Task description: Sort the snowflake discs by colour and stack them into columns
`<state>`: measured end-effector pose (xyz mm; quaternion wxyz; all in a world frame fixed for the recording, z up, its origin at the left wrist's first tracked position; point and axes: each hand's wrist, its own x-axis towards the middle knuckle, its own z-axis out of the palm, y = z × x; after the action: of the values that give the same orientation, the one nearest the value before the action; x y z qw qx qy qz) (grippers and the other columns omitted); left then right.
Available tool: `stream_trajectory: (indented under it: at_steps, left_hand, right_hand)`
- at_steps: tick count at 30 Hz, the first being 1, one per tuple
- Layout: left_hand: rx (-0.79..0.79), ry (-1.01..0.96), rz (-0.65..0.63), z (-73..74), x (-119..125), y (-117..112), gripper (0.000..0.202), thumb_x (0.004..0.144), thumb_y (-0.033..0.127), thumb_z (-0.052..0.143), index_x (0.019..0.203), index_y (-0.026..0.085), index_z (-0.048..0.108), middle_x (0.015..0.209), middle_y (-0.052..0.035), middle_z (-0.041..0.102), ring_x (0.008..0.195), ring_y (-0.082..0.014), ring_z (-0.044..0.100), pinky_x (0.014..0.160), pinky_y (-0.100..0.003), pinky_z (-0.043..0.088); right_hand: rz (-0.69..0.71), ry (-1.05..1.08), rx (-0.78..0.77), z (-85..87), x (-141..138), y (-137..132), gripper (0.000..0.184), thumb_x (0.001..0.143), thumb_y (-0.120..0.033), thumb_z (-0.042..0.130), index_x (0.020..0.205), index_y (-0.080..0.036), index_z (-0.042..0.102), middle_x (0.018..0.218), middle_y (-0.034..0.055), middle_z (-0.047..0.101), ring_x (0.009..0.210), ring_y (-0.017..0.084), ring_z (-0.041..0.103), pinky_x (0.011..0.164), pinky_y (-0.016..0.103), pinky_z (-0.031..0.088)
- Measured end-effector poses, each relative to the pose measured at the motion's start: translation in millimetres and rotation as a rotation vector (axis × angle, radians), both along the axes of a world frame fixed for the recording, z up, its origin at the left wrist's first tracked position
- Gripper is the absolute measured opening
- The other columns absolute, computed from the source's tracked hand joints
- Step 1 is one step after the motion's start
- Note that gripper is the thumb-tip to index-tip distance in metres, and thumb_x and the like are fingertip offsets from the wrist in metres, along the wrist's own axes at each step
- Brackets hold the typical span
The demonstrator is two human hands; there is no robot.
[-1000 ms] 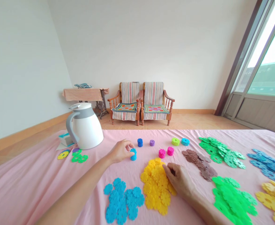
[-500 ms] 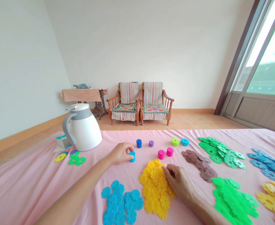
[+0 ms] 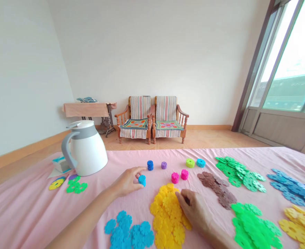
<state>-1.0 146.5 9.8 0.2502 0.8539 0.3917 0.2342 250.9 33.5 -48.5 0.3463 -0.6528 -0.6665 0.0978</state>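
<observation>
A short stack of light blue flower-shaped discs (image 3: 142, 180) stands on the pink cloth. Around it, my left hand (image 3: 128, 182) has its thumb and index finger spread, with a gap to the stack at the top. My right hand (image 3: 195, 207) rests at the right edge of a heap of yellow flower discs (image 3: 168, 214). Its fingers are curled together with the tips on the heap; whatever they pinch is hidden. A heap of blue flower discs (image 3: 130, 231) lies below my left hand. Beyond are a dark blue stack (image 3: 150, 165) and a purple stack (image 3: 164, 165).
Two pink stacks (image 3: 179, 176), a lime stack (image 3: 190, 163) and a cyan stack (image 3: 200, 163) stand farther back. Brown discs (image 3: 218, 190), green discs (image 3: 242, 173) and bright green discs (image 3: 254, 226) lie to the right. A white jug (image 3: 88, 152) stands at the left.
My left thumb and index finger have opened away from the light blue stack, which stays on the cloth. My right hand keeps its place at the yellow heap. The view has shifted slightly.
</observation>
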Motion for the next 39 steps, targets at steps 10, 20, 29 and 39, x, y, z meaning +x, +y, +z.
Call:
stream_trajectory:
  at_steps: [10, 20, 29, 39]
  left_hand:
    - [-0.098, -0.205, 0.131, -32.8, -2, 0, 0.064, 0.068, 0.024, 0.065, 0.128, 0.018, 0.044, 0.098, -0.0047, 0.063, 0.078, -0.0161, 0.062, 0.073, -0.028, 0.051]
    - [-0.144, -0.283, 0.187, -35.3, -4, -2, 0.057, 0.065, 0.028, 0.067, 0.119, 0.014, 0.054, 0.100, -0.0071, 0.066, 0.078, -0.0170, 0.062, 0.076, -0.031, 0.052]
    - [-0.105, -0.228, 0.199, -30.4, -1, -4, 0.039, 0.062, 0.030, 0.070, 0.098, 0.016, 0.065, 0.088, -0.0049, 0.070, 0.083, -0.0211, 0.063, 0.072, -0.030, 0.051]
    - [-0.081, -0.199, 0.192, -36.0, 0, 1, 0.037, 0.063, 0.028, 0.068, 0.097, 0.016, 0.064, 0.089, -0.0045, 0.070, 0.078, -0.0193, 0.063, 0.070, -0.029, 0.051]
  right_hand:
    - [-0.019, -0.011, 0.008, 0.1, -1, 3, 0.040, 0.088, -0.038, 0.037, 0.053, -0.019, 0.032, 0.049, -0.0052, 0.035, 0.046, 0.008, 0.034, 0.046, 0.023, 0.019]
    - [-0.005, 0.000, 0.016, -0.3, -1, 2, 0.039, 0.087, -0.037, 0.038, 0.053, -0.020, 0.031, 0.048, -0.0057, 0.034, 0.046, 0.008, 0.032, 0.045, 0.023, 0.019]
    - [-0.013, -0.004, 0.004, 4.7, -1, 1, 0.039, 0.087, -0.036, 0.038, 0.052, -0.019, 0.032, 0.048, -0.0053, 0.035, 0.046, 0.008, 0.032, 0.045, 0.023, 0.019]
    - [-0.009, -0.014, 0.006, 1.3, 0, 2, 0.038, 0.086, -0.035, 0.039, 0.052, -0.019, 0.034, 0.049, -0.0053, 0.035, 0.047, 0.009, 0.033, 0.046, 0.024, 0.019]
